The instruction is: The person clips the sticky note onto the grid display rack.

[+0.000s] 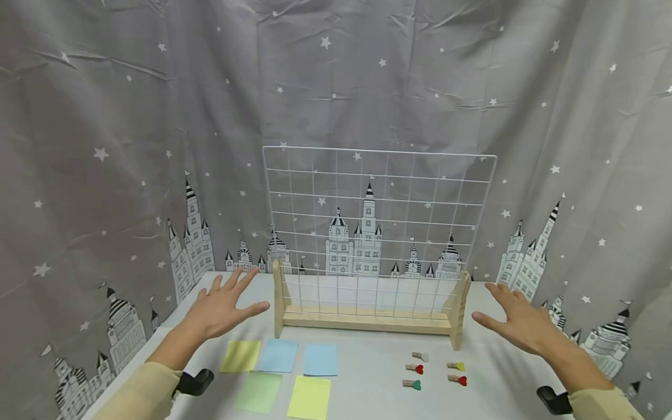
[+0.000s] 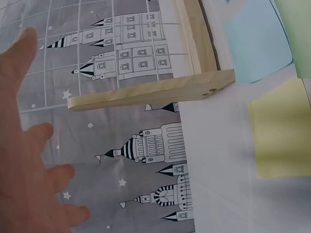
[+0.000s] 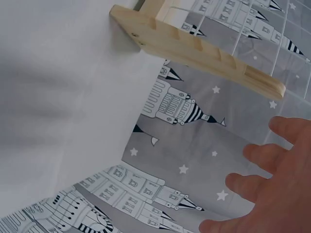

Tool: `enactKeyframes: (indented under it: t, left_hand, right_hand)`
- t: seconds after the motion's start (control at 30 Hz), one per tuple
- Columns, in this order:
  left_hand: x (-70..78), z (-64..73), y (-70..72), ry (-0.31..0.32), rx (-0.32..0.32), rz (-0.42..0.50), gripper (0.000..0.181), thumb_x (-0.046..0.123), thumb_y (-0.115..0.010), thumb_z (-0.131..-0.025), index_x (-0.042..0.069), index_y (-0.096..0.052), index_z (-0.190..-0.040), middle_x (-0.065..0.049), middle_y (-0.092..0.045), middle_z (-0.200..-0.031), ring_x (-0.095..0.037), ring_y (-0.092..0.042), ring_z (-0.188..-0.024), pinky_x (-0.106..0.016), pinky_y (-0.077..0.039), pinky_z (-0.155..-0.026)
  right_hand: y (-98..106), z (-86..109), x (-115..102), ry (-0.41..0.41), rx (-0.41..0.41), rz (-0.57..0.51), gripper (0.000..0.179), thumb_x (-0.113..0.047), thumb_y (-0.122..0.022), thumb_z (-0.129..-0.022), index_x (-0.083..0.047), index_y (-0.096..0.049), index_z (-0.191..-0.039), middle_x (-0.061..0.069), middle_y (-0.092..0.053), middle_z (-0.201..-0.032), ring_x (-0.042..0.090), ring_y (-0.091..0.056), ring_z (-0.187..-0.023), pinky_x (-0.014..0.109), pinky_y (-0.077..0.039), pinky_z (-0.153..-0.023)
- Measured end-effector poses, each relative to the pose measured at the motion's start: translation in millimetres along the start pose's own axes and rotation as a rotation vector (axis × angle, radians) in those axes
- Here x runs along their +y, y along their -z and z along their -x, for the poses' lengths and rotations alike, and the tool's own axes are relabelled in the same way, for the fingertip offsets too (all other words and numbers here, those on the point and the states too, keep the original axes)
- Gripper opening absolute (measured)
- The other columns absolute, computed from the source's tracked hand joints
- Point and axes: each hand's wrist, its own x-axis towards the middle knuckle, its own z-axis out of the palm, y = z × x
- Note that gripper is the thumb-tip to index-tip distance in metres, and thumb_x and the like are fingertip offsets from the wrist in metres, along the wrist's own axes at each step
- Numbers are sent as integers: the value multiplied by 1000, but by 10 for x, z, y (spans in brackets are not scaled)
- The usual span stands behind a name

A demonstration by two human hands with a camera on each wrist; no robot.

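Note:
Both hands hang in the air with fingers spread, holding nothing. My left hand (image 1: 217, 313) is left of a white wire grid (image 1: 378, 151) standing upright in a wooden base (image 1: 367, 322). On the other side, my right hand (image 1: 520, 321) is just beyond the base's right end. Sticky notes lie at the front left: a yellow note (image 1: 240, 356), two blue notes (image 1: 278, 356), a green note (image 1: 259, 392) and a brighter yellow note (image 1: 310, 398). Several small wooden clothespins (image 1: 411, 384) with coloured hearts, such as a red heart (image 1: 462, 381), lie front right.
A white table (image 1: 375, 379) carries everything. Behind it and along both sides hangs a grey curtain (image 1: 325, 87) printed with stars and castles. Dark straps with black mounts (image 1: 195, 382) sit at both wrists.

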Motion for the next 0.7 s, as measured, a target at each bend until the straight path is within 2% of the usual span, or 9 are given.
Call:
enactKeyframes:
  t: [0.23, 0.43, 0.7]
  left_hand:
    - [-16, -6, 4, -29, 58, 128, 89, 74, -49, -95, 27, -21, -166, -24, -24, -169, -60, -26, -147, -85, -23, -104]
    - [-1, 27, -13, -20, 95, 218, 85, 73, -51, -96, 28, -28, -164, -18, -32, -167, -51, -36, -148, -81, -36, -100]
    - [15, 85, -79, -32, 125, 316, 77, 63, -59, -97, 26, -37, -161, -15, -46, -160, -49, -43, -143, -77, -38, -102]
  right_hand:
    - [-30, 1, -10, 6, -5, -79, 85, -63, -49, -100, -5, -31, -160, 35, -41, -154, 69, -35, -135, 89, -29, -93]
    - [-53, 12, -24, 11, 2, -171, 82, -58, -51, -102, -2, -32, -159, 33, -45, -153, 62, -47, -131, 76, -44, -93]
    - [-159, 62, -21, -17, 14, -216, 75, -55, -54, -102, -3, -41, -153, 28, -59, -142, 56, -57, -123, 66, -52, -85]
